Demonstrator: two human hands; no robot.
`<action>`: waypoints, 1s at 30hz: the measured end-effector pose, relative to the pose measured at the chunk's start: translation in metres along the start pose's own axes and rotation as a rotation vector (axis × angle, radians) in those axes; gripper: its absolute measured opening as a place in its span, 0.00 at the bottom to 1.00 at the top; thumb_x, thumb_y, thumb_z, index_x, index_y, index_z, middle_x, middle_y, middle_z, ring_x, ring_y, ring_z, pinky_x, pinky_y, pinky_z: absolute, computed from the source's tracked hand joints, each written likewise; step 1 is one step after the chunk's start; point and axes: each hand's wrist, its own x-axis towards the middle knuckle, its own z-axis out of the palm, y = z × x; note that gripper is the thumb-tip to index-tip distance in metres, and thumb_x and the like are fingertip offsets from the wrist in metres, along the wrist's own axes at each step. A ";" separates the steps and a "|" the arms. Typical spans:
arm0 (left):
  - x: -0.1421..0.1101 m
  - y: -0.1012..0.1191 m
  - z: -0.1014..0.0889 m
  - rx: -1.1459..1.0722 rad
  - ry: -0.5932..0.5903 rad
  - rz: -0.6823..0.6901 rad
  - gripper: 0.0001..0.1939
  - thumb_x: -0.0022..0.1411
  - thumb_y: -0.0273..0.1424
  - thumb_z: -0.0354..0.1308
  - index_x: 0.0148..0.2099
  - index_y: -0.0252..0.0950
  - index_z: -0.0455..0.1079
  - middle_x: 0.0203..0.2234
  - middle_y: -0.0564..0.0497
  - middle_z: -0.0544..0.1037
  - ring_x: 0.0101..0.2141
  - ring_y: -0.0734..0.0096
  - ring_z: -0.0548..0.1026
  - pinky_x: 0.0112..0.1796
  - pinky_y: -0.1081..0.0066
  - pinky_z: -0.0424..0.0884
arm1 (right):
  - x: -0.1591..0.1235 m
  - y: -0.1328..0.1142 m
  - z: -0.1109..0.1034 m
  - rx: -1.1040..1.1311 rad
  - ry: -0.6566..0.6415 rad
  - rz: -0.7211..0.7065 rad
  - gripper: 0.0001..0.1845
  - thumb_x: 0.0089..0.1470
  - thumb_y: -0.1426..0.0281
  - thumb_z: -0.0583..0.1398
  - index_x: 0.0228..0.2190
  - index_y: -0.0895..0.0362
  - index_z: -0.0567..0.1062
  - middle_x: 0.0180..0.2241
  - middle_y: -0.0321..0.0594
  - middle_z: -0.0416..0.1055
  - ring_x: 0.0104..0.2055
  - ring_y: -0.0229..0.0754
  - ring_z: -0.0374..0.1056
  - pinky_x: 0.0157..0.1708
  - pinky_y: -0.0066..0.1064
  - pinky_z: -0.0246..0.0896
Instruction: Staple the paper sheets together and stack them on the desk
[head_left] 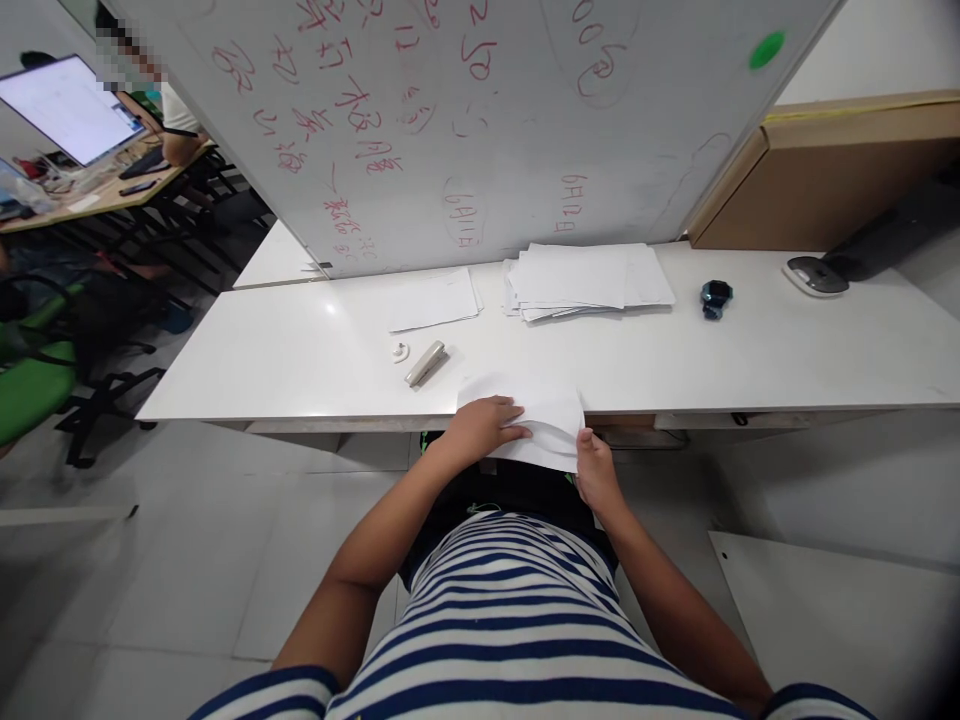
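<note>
White sheets of paper (551, 415) lie across the table's front edge, their near part sticking out over it, slightly bowed. My left hand (480, 430) rests on top of the paper at its left side, fingers stretched out and the thumb apart from them. At the right edge, my right hand (598, 470) grips the paper, thumb on top and the other fingers underneath, mostly hidden. A grey stapler (426, 364) lies just beyond my left hand. Beside it is a small white round object (400, 352), whose kind I cannot make out.
The white table (300, 350) holds a thin paper stack (435, 300), a thicker one (592, 278), a dark watch (715, 297) and a computer mouse (817, 276). A whiteboard (517, 130) and cardboard box (817, 185) stand behind. Another person (180, 125) sits at the far-left desk.
</note>
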 end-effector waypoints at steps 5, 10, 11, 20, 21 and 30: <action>-0.003 -0.009 -0.026 -0.261 0.071 -0.175 0.25 0.58 0.52 0.51 0.35 0.36 0.76 0.32 0.47 0.79 0.34 0.60 0.75 0.34 0.68 0.68 | -0.009 -0.001 0.003 0.077 -0.020 0.060 0.27 0.45 0.50 0.63 0.40 0.58 0.77 0.36 0.43 0.78 0.37 0.48 0.73 0.39 0.38 0.67; -0.022 -0.037 -0.048 -0.627 0.405 -0.377 0.29 0.53 0.54 0.55 0.37 0.31 0.76 0.32 0.45 0.79 0.34 0.58 0.75 0.33 0.68 0.69 | -0.015 -0.001 0.002 0.126 0.014 0.128 0.25 0.44 0.55 0.66 0.41 0.58 0.77 0.38 0.43 0.78 0.39 0.48 0.73 0.42 0.40 0.67; -0.026 -0.044 -0.050 -0.664 0.494 -0.398 0.29 0.53 0.53 0.56 0.38 0.30 0.75 0.33 0.44 0.79 0.36 0.57 0.75 0.35 0.67 0.69 | -0.016 -0.001 0.001 0.128 0.019 0.139 0.25 0.44 0.55 0.66 0.41 0.58 0.77 0.38 0.43 0.78 0.38 0.48 0.73 0.41 0.40 0.67; -0.050 -0.086 -0.047 -0.763 0.832 -0.546 0.28 0.52 0.50 0.59 0.42 0.29 0.75 0.38 0.43 0.79 0.43 0.55 0.74 0.42 0.64 0.70 | -0.017 -0.004 -0.002 0.109 0.019 0.184 0.26 0.42 0.55 0.67 0.40 0.59 0.77 0.36 0.43 0.78 0.37 0.48 0.73 0.40 0.40 0.68; -0.051 -0.086 -0.047 -0.764 0.835 -0.541 0.28 0.52 0.50 0.59 0.43 0.29 0.75 0.39 0.43 0.79 0.44 0.55 0.74 0.43 0.63 0.70 | -0.017 -0.004 -0.002 0.107 0.016 0.185 0.26 0.43 0.55 0.67 0.40 0.59 0.77 0.36 0.43 0.78 0.37 0.48 0.73 0.40 0.40 0.68; -0.055 -0.045 -0.044 -0.517 0.596 -0.310 0.26 0.60 0.48 0.53 0.52 0.34 0.71 0.49 0.44 0.75 0.53 0.55 0.69 0.51 0.61 0.65 | -0.015 -0.004 -0.003 0.070 0.002 0.188 0.26 0.45 0.52 0.64 0.39 0.59 0.76 0.35 0.43 0.78 0.36 0.49 0.73 0.36 0.39 0.69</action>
